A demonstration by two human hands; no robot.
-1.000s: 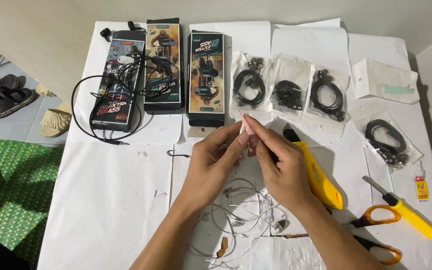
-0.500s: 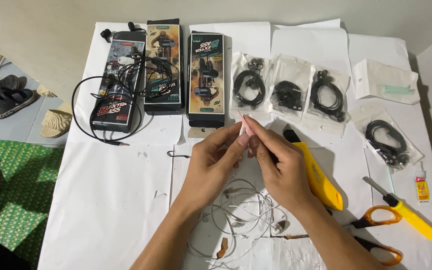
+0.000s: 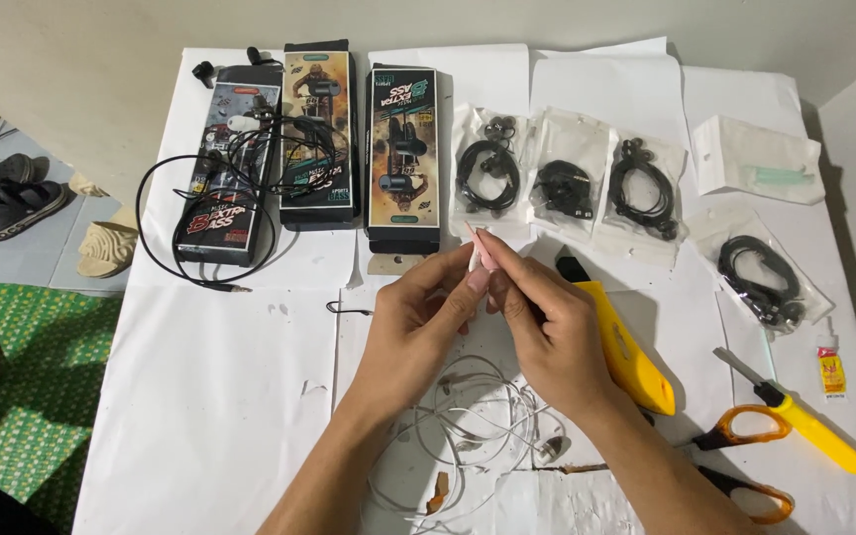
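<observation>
Barely changed from a moment ago: left hand (image 3: pixel 418 317) and right hand (image 3: pixel 547 327) still meeting over the white paper sheet (image 3: pixel 220 396), fingertips pinched nearly shut on a small pinkish-white piece (image 3: pixel 481 253). White earphone cable (image 3: pixel 468 426) coiled at six o'clock; yellow tool (image 3: pixel 626 347) at three o'clock.

Small pale pink-white piece (image 3: pixel 481 254), pinched upright between fingertips

It stands slightly tilted — tip toward 11 o'clock — above a loose tangle of white earphone cable (image 3: pixel 478 416) lying at 6 o'clock on the white paper.
</observation>
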